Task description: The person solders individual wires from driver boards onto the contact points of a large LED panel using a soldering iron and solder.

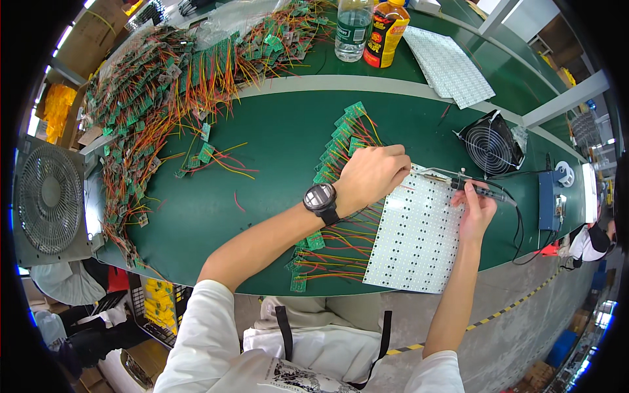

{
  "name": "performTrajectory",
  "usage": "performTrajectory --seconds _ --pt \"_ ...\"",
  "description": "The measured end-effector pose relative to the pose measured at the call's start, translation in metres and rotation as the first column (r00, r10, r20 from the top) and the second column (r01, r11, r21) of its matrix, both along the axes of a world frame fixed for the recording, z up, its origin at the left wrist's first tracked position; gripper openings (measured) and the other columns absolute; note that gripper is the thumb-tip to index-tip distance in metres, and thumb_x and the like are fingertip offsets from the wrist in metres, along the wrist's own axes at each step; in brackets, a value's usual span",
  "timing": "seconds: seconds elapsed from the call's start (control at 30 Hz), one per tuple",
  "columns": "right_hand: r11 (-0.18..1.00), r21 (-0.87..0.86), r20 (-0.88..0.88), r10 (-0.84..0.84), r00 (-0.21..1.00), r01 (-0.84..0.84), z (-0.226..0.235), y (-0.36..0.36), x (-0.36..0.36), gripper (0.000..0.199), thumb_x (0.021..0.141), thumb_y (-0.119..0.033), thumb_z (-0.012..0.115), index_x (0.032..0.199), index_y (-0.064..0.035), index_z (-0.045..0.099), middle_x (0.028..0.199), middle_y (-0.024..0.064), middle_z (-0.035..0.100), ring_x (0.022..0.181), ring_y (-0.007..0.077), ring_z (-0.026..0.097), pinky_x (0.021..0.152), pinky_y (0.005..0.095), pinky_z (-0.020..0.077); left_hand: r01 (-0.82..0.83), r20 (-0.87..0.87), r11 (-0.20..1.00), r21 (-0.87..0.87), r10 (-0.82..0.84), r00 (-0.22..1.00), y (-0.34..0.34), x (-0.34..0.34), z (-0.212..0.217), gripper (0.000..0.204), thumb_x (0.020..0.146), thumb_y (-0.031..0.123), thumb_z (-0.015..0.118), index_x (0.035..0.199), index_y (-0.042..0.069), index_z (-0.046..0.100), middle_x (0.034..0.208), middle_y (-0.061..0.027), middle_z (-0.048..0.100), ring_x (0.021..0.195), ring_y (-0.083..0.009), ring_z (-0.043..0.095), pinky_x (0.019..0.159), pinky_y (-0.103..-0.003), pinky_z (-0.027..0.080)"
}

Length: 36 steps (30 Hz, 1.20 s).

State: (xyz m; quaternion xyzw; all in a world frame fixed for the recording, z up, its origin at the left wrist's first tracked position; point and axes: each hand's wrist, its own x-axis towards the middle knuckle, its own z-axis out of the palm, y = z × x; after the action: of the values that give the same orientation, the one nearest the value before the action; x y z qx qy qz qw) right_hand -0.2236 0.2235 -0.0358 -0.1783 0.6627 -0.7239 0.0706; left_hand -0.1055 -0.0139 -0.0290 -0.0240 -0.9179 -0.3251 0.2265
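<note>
A white panel with rows of dark dots (419, 229) lies on the green table in front of me. My right hand (477, 213) grips a black soldering iron (488, 190), whose metal tip points left over the panel's far edge. Close to that tip, my left hand (377, 171) is closed in a pinch at the panel's far left corner. Whatever its fingers hold is hidden. Small green circuit boards (337, 145) with red and yellow wires form a row along the panel's left side, some partly under my left hand and forearm. Wire ends reach the panel's left edge.
A large heap of wired circuit boards (141, 98) covers the far left. Two bottles, one clear (352, 33) and one yellow-capped (386, 36), stand behind the shelf edge near more white panels (449, 65). A small black fan (491, 145) and a blue box (552, 200) sit right.
</note>
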Motion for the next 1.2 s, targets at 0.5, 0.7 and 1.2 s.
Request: performTrajectory --seconds 0.5,0.7,1.2 --pt "0.999 0.033 -0.003 0.028 1.0 -0.028 -0.0005 0.0004 0.0001 0.02 0.092 -0.011 0.067 0.103 0.0055 0.064 0.072 0.012 0.067 0.057 0.0176 0.063 0.054 0.0267 0.0487 0.0 -0.006 1.0 -0.009 0.0 1.0 -0.0003 0.0001 -0.0015 0.01 0.087 0.016 0.064 0.082 0.007 0.067 0.081 -0.0053 0.061 0.066 -0.0299 0.063 0.058 -0.042 0.05" --pt "0.999 0.033 -0.012 0.032 0.999 -0.032 -0.0004 -0.0014 0.0006 0.019 0.092 -0.01 0.066 0.102 0.0055 0.064 0.072 0.0122 0.067 0.057 0.0178 0.063 0.054 0.0269 0.0489 0.0 -0.018 1.0 -0.01 0.0 1.0 -0.001 0.001 -0.0021 0.01 0.086 0.016 0.064 0.082 0.008 0.067 0.081 -0.0051 0.061 0.066 -0.0301 0.063 0.058 -0.042 0.05" --pt "0.999 -0.051 0.0 0.001 1.0 -0.001 -0.0048 0.0018 -0.0036 0.019 0.092 -0.01 0.066 0.102 0.0057 0.064 0.071 0.0119 0.066 0.055 0.0183 0.063 0.052 0.0275 0.0485 -0.009 -0.013 1.0 -0.024 0.008 1.0 0.0005 0.0018 -0.0014 0.011 0.087 0.017 0.064 0.082 0.007 0.066 0.082 -0.0053 0.061 0.067 -0.0297 0.064 0.058 -0.041 0.05"
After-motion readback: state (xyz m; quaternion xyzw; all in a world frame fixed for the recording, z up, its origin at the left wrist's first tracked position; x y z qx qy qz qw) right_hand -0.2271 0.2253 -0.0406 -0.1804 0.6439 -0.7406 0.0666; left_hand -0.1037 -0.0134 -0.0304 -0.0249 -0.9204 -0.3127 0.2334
